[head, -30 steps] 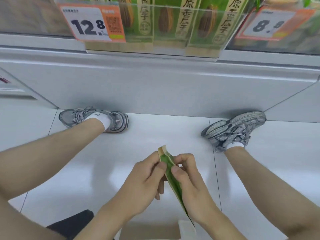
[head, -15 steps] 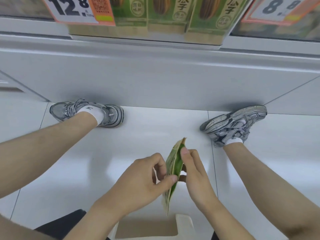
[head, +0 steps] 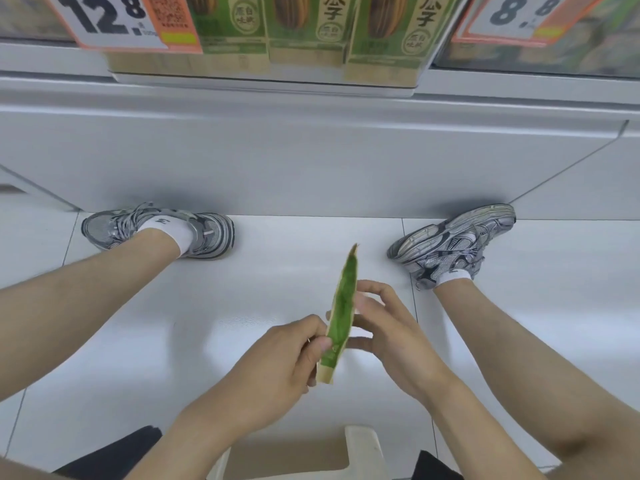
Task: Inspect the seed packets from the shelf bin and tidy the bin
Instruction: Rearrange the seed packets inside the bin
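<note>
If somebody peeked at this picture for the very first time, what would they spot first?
Probably the green seed packet in the middle, seen edge-on, pinched by the left hand while the right hand touches its far side. Next, the big 12.8 price tag up on the shelf, and two silver sneakers on the white floor.

A shop — price tags (head: 114,20) hang on a shelf (head: 311,98) of green seed packets (head: 304,26).
</note>
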A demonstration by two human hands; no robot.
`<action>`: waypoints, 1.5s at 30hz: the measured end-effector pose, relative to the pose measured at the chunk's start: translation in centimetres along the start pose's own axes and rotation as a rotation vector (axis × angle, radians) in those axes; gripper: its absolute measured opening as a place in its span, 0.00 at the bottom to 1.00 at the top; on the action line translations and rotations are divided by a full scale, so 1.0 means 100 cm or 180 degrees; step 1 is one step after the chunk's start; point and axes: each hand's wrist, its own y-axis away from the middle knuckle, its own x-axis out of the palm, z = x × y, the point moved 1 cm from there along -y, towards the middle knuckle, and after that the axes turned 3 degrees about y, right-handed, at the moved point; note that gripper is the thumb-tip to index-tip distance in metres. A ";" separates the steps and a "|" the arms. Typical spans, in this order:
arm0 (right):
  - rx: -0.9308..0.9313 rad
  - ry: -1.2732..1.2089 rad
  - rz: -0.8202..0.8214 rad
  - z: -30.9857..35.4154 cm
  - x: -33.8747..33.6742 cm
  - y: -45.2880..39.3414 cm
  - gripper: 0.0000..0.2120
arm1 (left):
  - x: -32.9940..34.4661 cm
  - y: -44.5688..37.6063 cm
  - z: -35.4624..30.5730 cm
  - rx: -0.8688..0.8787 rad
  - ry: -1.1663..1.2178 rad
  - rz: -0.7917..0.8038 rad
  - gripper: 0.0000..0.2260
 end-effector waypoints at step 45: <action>-0.0937 0.0602 -0.0297 -0.005 0.020 0.010 0.21 | 0.044 -0.008 -0.016 -0.0240 0.1721 -0.0747 0.17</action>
